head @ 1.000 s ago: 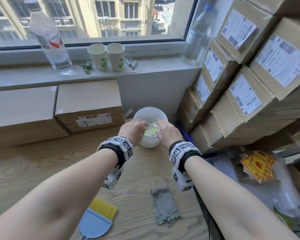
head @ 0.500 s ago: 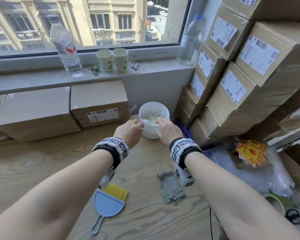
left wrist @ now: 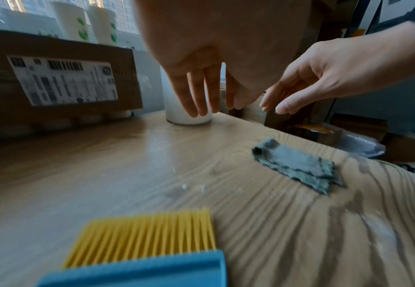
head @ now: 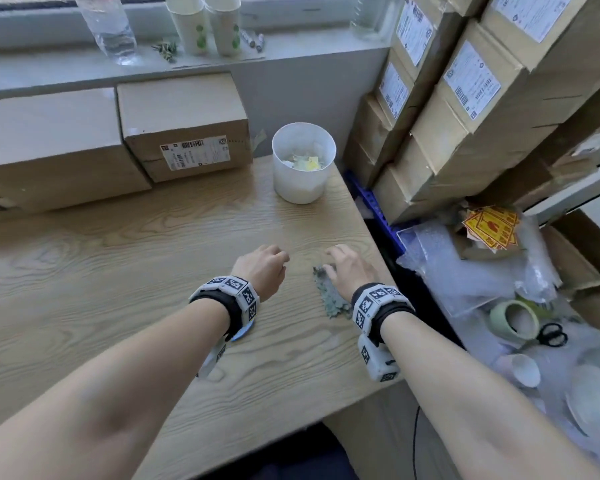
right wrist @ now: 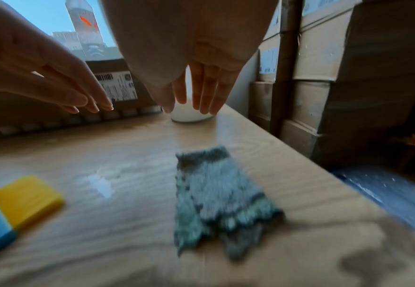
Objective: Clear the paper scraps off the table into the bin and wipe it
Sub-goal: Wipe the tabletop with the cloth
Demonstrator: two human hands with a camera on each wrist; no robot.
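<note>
The white bin (head: 303, 174) stands at the table's far right and holds white and yellow paper scraps (head: 303, 161). A grey-green cloth (head: 328, 296) (left wrist: 299, 165) (right wrist: 216, 196) lies flat near the table's right edge. My right hand (head: 347, 268) (right wrist: 196, 104) hovers above the cloth's far end, fingers straight, holding nothing. My left hand (head: 264, 268) (left wrist: 208, 106) hangs open just left of it, empty. A blue brush with yellow bristles (left wrist: 147, 240) (right wrist: 17, 202) lies under my left wrist. A few tiny white crumbs (left wrist: 192, 187) dot the wood between brush and cloth.
Two cardboard boxes (head: 184, 123) line the back of the wooden table (head: 101, 271). Stacked labelled boxes (head: 465, 98) rise at the right. A water bottle (head: 108, 26) and two paper cups (head: 205, 22) stand on the sill. Plastic wrap, tape and scissors (head: 553, 334) lie right of the table.
Both hands have drawn back from the bin toward me and now hang over the table near the cloth. The scraps they held over the bin lie inside it.
</note>
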